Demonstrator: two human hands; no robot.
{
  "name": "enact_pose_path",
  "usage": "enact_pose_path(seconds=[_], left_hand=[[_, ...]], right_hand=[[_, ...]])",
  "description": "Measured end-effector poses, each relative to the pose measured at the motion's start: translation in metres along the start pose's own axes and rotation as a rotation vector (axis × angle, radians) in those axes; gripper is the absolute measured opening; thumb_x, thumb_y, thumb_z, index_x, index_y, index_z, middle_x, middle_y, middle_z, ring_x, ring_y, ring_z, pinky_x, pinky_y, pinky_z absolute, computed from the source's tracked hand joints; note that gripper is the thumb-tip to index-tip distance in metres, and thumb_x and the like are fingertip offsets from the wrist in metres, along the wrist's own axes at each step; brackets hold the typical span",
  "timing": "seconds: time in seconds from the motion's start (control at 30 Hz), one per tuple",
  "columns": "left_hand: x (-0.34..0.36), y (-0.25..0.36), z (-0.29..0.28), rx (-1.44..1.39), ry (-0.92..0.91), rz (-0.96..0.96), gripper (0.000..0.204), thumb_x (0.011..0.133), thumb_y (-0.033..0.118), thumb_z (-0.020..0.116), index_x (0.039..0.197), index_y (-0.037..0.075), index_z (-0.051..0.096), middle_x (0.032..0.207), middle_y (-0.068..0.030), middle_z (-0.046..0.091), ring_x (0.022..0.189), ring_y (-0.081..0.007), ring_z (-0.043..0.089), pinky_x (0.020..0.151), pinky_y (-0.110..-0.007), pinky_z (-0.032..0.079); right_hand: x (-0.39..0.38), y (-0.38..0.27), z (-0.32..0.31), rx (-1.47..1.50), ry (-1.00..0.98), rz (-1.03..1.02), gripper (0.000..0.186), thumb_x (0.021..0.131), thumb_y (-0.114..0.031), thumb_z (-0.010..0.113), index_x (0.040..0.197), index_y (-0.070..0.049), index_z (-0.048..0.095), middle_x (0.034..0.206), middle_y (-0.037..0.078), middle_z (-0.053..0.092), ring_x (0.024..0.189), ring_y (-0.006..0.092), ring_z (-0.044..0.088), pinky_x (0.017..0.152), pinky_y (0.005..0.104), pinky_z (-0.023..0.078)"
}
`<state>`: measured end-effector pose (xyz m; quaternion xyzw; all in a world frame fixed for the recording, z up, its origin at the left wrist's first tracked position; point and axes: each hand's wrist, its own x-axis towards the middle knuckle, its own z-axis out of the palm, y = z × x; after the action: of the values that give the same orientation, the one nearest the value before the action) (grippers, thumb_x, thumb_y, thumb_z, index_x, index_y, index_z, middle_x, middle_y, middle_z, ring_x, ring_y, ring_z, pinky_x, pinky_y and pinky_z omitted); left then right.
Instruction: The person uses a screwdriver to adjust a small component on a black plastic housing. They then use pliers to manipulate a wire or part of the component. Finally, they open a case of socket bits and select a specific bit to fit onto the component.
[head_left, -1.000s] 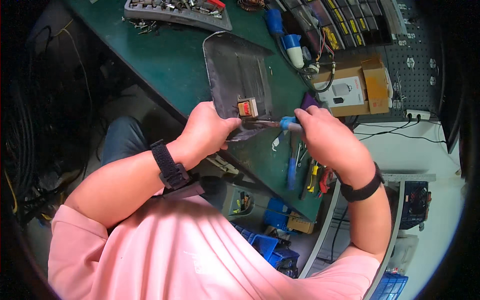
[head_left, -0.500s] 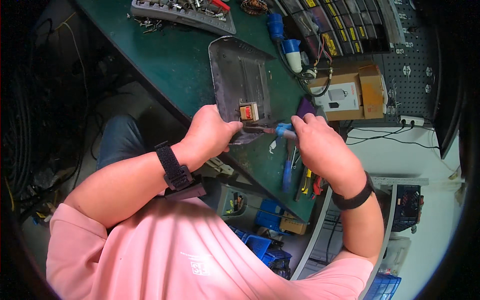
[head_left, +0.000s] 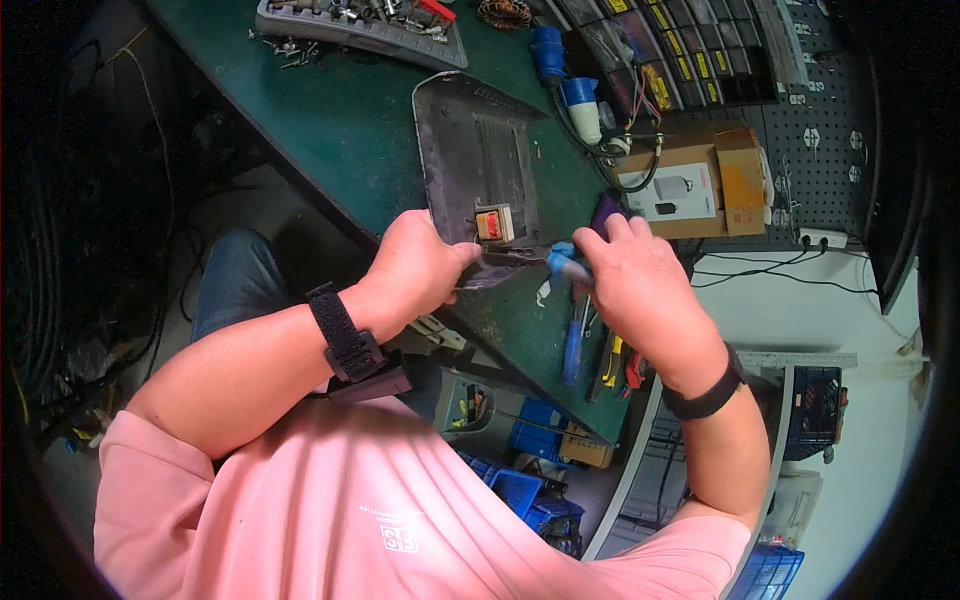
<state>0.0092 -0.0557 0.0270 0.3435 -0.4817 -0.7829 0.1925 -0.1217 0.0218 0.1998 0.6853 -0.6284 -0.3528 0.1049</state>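
Head view, with its middle as the clock's hub, is giving me some printing: white marks are sitting on the pink shirt (head_left: 300, 490) between six and seven o'clock. Yellow labels too small to read are lining the drawer cabinet (head_left: 690, 50) at one o'clock, and a white panel picturing a grey canister is covering one side of the cardboard box (head_left: 742, 185) at two.

At twelve o'clock a dark cover (head_left: 480, 130) is tilting above the green bench (head_left: 320, 120); it is looking scuffed and stiff, with turned-up edges and a ribbed inner face. Inside it, near its six o'clock end, a small block (head_left: 491, 226) is showing a red patch within a tan and pale frame.

At ten o'clock my left hand (head_left: 412, 258) is gripping the cover's near edge, thumb on the inner face, other fingers mostly hiding underneath. At three my right hand (head_left: 645, 290) is closing around a tool (head_left: 567, 263) with a smooth blue-and-grey handle; its dark end is pointing nine o'clock-ward, just below the block, too blurred for me to tell contact.

At four, a blue-handled screwdriver (head_left: 572, 352) is lying on the bench; at eleven, a grey plastic tray (head_left: 330, 33) is holding shiny metal parts.
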Motion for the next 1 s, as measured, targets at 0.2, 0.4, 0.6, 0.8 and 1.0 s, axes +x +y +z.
enact_pose_path(seconds=[0.2, 0.4, 0.6, 0.8, 1.0], left_hand=[[-0.001, 0.000, 0.000, -0.013, -0.019, 0.000, 0.022, 0.084, 0.012, 0.068, 0.096, -0.006, 0.063, 0.068, -0.0070, 0.063, 0.046, -0.0141, 0.058, 0.041, -0.026, 0.048], [-0.003, 0.003, 0.001, 0.006, -0.008, -0.006, 0.022, 0.085, 0.012, 0.067, 0.097, -0.005, 0.062, 0.066, -0.0058, 0.061, 0.045, -0.0138, 0.058, 0.041, -0.026, 0.047], [-0.002, 0.003, 0.000, 0.011, -0.006, 0.010, 0.022, 0.086, 0.013, 0.067, 0.098, -0.005, 0.062, 0.065, -0.0056, 0.059, 0.045, -0.0138, 0.057, 0.040, -0.026, 0.047], [-0.004, 0.007, 0.001, 0.034, -0.011, -0.009, 0.022, 0.087, 0.012, 0.067, 0.101, -0.005, 0.061, 0.065, -0.0054, 0.059, 0.044, -0.0135, 0.057, 0.040, -0.026, 0.046], [0.002, -0.002, 0.001, 0.038, -0.009, -0.026, 0.022, 0.087, 0.012, 0.067, 0.101, -0.004, 0.062, 0.065, -0.0052, 0.060, 0.045, -0.0130, 0.056, 0.040, -0.026, 0.046]], right_hand=[[0.004, 0.010, 0.014, -0.277, 0.342, -0.184, 0.033, 0.076, -0.013, 0.060, 0.109, -0.010, 0.059, 0.095, 0.007, 0.054, 0.092, 0.0229, 0.052, 0.068, 0.0337, 0.042], [-0.003, 0.008, 0.020, -0.121, 0.239, -0.074, 0.035, 0.077, -0.011, 0.061, 0.111, -0.004, 0.057, 0.097, 0.009, 0.054, 0.092, 0.0245, 0.053, 0.066, 0.0326, 0.049], [-0.013, 0.005, 0.016, 0.099, -0.003, 0.033, 0.025, 0.080, -0.005, 0.060, 0.104, 0.002, 0.056, 0.097, 0.018, 0.056, 0.090, 0.0326, 0.057, 0.074, 0.0389, 0.052], [-0.008, 0.007, 0.006, 0.150, -0.114, 0.027, 0.016, 0.083, -0.006, 0.059, 0.096, 0.003, 0.057, 0.092, 0.021, 0.057, 0.086, 0.0352, 0.058, 0.074, 0.0419, 0.052], [-0.005, 0.004, 0.005, 0.189, -0.164, 0.066, 0.016, 0.084, -0.003, 0.055, 0.100, 0.000, 0.055, 0.091, 0.019, 0.055, 0.088, 0.0382, 0.055, 0.074, 0.0459, 0.047]])
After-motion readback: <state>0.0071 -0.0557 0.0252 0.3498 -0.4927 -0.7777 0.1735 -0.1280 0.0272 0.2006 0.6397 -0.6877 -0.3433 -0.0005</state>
